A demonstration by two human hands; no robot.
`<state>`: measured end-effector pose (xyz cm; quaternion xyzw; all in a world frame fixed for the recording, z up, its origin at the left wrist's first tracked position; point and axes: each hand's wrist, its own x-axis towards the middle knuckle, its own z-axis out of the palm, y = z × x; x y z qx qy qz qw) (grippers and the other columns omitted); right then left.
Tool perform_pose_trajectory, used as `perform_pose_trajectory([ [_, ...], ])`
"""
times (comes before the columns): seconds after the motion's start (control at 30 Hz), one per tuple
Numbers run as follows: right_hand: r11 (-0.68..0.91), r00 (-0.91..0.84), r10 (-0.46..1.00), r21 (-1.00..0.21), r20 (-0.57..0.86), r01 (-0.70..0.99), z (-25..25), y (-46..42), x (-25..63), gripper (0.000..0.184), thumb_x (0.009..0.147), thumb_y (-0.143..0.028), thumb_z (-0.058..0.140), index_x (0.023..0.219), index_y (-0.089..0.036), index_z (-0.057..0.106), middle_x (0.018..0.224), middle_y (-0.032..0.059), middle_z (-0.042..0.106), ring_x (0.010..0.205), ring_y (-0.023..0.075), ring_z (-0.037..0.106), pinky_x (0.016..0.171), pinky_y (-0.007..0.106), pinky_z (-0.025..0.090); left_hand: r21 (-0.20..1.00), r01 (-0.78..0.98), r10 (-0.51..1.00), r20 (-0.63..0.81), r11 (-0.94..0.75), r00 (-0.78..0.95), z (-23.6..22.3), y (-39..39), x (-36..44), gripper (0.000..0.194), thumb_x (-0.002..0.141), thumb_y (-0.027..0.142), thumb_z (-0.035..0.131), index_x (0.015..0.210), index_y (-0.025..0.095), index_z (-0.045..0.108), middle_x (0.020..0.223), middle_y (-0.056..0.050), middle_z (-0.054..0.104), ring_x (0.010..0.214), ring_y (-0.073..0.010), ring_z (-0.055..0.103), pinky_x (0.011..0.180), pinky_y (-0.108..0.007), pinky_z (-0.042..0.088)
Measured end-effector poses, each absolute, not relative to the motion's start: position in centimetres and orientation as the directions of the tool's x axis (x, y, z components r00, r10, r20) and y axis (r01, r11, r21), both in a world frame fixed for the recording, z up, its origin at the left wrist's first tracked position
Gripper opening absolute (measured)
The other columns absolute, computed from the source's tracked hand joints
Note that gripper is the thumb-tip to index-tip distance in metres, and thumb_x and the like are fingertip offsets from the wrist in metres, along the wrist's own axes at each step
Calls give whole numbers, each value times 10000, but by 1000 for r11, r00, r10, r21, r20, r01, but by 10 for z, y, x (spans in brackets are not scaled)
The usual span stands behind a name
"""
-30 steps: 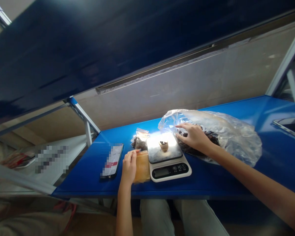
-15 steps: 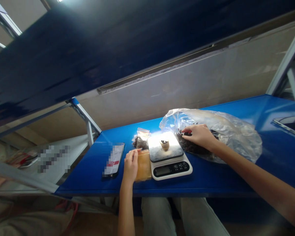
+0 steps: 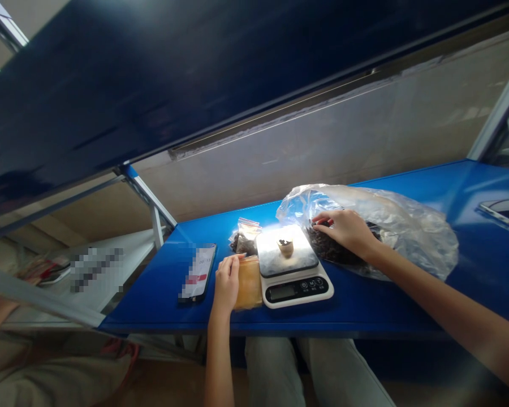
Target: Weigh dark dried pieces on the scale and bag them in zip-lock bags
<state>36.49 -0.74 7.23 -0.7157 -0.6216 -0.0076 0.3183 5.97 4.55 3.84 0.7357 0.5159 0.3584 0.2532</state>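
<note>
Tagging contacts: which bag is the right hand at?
The large clear bag, right of the scale; the small bag and yellowish packet lie left.

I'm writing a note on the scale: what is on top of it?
A small tan cup stands on the scale, with dark pieces showing at the cup's rim. Its wall hides whatever lies deeper inside.

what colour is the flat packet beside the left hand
The flat packet is golden tan; it shows in the head view, the only one.
</note>
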Motion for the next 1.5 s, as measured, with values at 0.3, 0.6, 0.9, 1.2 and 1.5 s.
perform_pose_trajectory([
  [0.3, 111, 127, 909, -524, 397, 844, 67, -3, 367, 143, 793, -272, 650, 762, -186, 760, 771, 50, 761, 691, 222, 688, 639, 306, 484, 746, 581, 945, 250, -327, 211, 39, 46, 59, 367, 922, 394, 332, 987, 217, 647, 1096, -65, 658, 1106, -234, 547, 1008, -419, 374],
  [0.6, 147, 160, 899, -625, 408, 767, 65, 2, 373, 281, 726, -237, 666, 970, -122, 746, 946, 104, 759, 787, 245, 713, 708, 320, 559, 736, 589, 943, 263, -334, 205, 38, 47, 58, 369, 923, 386, 329, 976, 216, 652, 1079, -66, 668, 1081, -232, 565, 984, -411, 397],
  [0.9, 260, 185, 847, -693, 498, 672, 70, -2, 359, 258, 745, -295, 668, 957, -165, 735, 945, 86, 757, 820, 248, 711, 757, 364, 566, 744, 577, 942, 265, -336, 206, 38, 46, 59, 362, 922, 381, 332, 975, 211, 648, 1091, -72, 665, 1094, -234, 566, 1005, -422, 391],
  [1.2, 452, 111, 816, -745, 568, 490, 73, -13, 319, 172, 775, -353, 660, 853, -218, 731, 928, 43, 761, 891, 232, 698, 737, 323, 541, 741, 582, 943, 267, -334, 200, 40, 44, 60, 365, 923, 387, 336, 976, 215, 654, 1089, -70, 671, 1094, -231, 569, 993, -409, 399],
  [1.5, 341, 128, 853, -726, 506, 597, 72, -13, 315, 245, 778, -334, 665, 992, -238, 733, 867, 25, 762, 728, 195, 688, 672, 308, 528, 742, 582, 943, 277, -333, 186, 43, 43, 62, 352, 924, 364, 354, 958, 215, 671, 1059, -62, 688, 1074, -227, 585, 990, -405, 416],
])
